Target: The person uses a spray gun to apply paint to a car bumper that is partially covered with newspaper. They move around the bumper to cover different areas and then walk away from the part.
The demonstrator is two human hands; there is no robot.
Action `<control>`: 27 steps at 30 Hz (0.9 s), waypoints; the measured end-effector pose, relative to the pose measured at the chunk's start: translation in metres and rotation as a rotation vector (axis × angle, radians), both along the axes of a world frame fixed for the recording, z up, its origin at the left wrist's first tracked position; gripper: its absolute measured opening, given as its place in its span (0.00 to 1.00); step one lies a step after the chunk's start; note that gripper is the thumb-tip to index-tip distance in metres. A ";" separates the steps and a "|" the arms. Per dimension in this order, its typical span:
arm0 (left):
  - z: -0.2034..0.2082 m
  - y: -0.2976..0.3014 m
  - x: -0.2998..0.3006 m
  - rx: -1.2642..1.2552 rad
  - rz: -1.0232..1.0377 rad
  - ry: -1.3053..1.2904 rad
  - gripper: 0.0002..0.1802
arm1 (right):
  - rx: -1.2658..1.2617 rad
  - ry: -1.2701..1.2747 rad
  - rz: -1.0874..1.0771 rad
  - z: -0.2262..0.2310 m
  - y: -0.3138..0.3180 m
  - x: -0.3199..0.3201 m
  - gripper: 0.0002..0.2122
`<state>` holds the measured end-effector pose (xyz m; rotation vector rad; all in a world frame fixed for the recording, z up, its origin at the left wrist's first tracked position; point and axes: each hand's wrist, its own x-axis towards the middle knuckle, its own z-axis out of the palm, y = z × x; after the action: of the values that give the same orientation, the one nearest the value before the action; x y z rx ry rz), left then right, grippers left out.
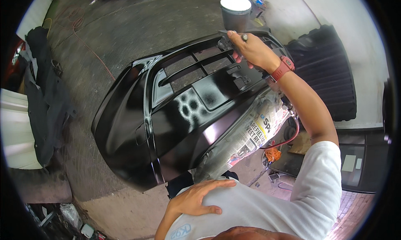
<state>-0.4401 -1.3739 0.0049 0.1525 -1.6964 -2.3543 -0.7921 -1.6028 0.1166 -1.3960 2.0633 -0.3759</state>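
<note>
A large car bumper (pixel 167 123) stretches across the middle, mostly glossy black, with hazy grey patches and openings in its upper part. Over its far right end my right hand (pixel 249 48), with a red watch on the wrist, is closed around a dark spray gun (pixel 225 42), largely hidden by the fingers. A metal air fitting (pixel 289 107) and a red hose (pixel 297 131) show below my forearm. My left hand (pixel 194 200) lies on the front of my white shirt, fingers outstretched, holding nothing.
Newspaper and clear plastic (pixel 255 133) cover a long shape along the bumper's near side. A bucket with a white top (pixel 235 12) stands beyond it. Dark ribbed panels (pixel 323 73) lean at right; dark cloth (pixel 46 98) hangs at left. An orange rag (pixel 272 154) sits low right.
</note>
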 end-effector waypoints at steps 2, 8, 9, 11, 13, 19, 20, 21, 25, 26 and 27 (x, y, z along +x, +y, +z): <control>-0.001 0.001 0.004 -0.007 -0.007 0.003 0.49 | -0.011 -0.008 0.032 -0.002 0.004 0.020 0.32; -0.001 0.005 0.014 -0.008 0.003 0.004 0.49 | 0.043 -0.098 0.197 0.003 0.009 0.082 0.32; 0.000 0.005 0.015 -0.014 -0.002 0.000 0.49 | 0.052 -0.148 0.202 0.000 0.010 0.086 0.32; 0.000 0.005 0.015 -0.009 -0.001 -0.004 0.49 | 0.071 -0.273 0.234 0.010 0.013 0.096 0.32; 0.001 0.005 0.015 0.002 0.004 -0.013 0.48 | 0.044 -0.373 0.216 0.008 0.010 0.097 0.32; 0.002 0.011 0.009 0.024 0.005 -0.038 0.48 | -0.031 -0.254 0.103 0.001 -0.005 0.027 0.32; 0.002 0.011 0.007 0.022 0.001 -0.040 0.48 | -0.027 -0.193 0.039 0.000 -0.006 0.006 0.31; 0.002 0.011 0.004 0.020 0.004 -0.043 0.47 | -0.057 -0.129 -0.006 0.000 -0.008 -0.015 0.32; 0.006 0.013 -0.008 0.011 0.001 -0.098 0.49 | -0.095 0.019 -0.187 -0.004 -0.017 -0.116 0.33; 0.008 0.013 -0.012 0.022 0.004 -0.112 0.48 | -0.113 0.042 -0.233 -0.004 -0.018 -0.138 0.33; 0.010 0.014 -0.016 0.032 0.007 -0.125 0.46 | -0.124 0.067 -0.269 -0.005 -0.020 -0.162 0.33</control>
<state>-0.4563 -1.3603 0.0153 0.3164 -1.7101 -2.4137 -0.9541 -1.6229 0.1114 -1.2154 2.3247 -0.5849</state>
